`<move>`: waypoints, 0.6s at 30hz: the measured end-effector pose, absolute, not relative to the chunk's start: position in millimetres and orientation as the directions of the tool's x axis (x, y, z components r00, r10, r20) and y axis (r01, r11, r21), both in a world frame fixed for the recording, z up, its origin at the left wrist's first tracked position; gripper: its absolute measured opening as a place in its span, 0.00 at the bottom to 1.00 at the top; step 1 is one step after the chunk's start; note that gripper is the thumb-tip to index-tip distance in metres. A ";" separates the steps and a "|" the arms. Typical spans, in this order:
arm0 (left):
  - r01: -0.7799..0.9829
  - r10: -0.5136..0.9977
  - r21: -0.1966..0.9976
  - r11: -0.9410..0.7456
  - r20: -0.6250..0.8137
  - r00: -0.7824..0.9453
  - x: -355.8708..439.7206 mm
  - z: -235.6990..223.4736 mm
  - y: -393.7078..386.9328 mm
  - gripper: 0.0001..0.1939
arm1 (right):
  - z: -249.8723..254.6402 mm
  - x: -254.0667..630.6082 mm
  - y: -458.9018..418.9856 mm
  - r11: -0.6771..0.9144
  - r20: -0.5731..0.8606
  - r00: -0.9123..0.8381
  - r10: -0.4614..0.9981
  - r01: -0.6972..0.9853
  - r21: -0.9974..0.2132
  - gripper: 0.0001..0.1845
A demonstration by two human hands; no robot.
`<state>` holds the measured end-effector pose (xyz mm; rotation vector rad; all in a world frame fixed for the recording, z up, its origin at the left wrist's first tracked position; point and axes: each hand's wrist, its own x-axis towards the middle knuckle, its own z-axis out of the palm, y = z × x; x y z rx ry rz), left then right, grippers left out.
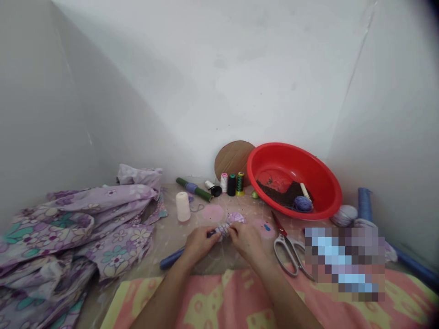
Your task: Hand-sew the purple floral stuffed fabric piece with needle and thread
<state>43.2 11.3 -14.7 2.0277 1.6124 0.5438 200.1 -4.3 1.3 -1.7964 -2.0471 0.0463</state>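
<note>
Over the middle of the table, my left hand [201, 241] and my right hand [247, 240] are close together, fingers pinched. Between them is a small bunched piece of light purple and white cloth [222, 230], gripped from both sides. Its exact shape is partly hidden by the fingers, and whether a needle is in it is too small to tell. Just beyond my right fingers lies a rounded purple-patterned cloth piece [236, 217]. A dark blue rod [171, 259] pokes out beside my left wrist. Flat pink discs, one on the left [213, 212] and one on the right [262, 228], flank the hands.
Scissors [290, 256] lie right of my right hand. A red basin [252, 176] holding blue yarn [303, 204] leans behind them. Thread spools [232, 185], a white thread cone [183, 208] and a green stick [194, 188] are at the back. Floral fabric [113, 233] is heaped left.
</note>
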 end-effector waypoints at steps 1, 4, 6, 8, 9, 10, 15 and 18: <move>0.775 0.970 0.595 -0.216 0.037 0.241 43.2 -15.5 11.5 0.20 | 3.4 201.6 -4.5 0.195 0.343 -0.094 0.935 0.942 -0.274 0.14; 0.770 0.961 0.581 -0.264 0.091 0.262 43.0 -18.4 11.5 0.19 | 6.7 202.2 -5.3 0.293 0.508 -0.149 0.849 0.931 -0.217 0.13; 0.779 0.963 0.570 -0.262 0.099 0.252 43.1 -19.5 10.6 0.19 | 6.7 200.1 -5.6 0.330 0.554 -0.186 0.811 0.928 -0.172 0.11; 0.791 0.965 0.556 -0.256 0.105 0.239 43.6 -19.5 8.9 0.19 | 5.7 197.3 -5.3 0.342 0.552 -0.212 0.806 0.929 -0.141 0.09; 0.797 0.966 0.548 -0.254 0.107 0.234 44.0 -19.2 7.9 0.20 | 4.9 195.8 -5.0 0.344 0.545 -0.220 0.809 0.929 -0.136 0.08; 0.802 0.966 0.541 -0.254 0.109 0.233 44.4 -18.8 7.0 0.20 | 4.1 194.3 -4.6 0.347 0.538 -0.225 0.812 0.928 -0.137 0.08; 0.807 0.968 0.535 -0.250 0.115 0.223 46.7 -15.3 3.6 0.19 | 1.4 187.3 -0.6 0.350 0.525 -0.214 0.824 0.920 -0.174 0.07; 0.815 0.972 0.532 -0.231 0.099 0.212 48.2 -11.5 1.4 0.18 | 1.5 184.2 3.4 0.346 0.495 -0.211 0.843 0.917 -0.197 0.08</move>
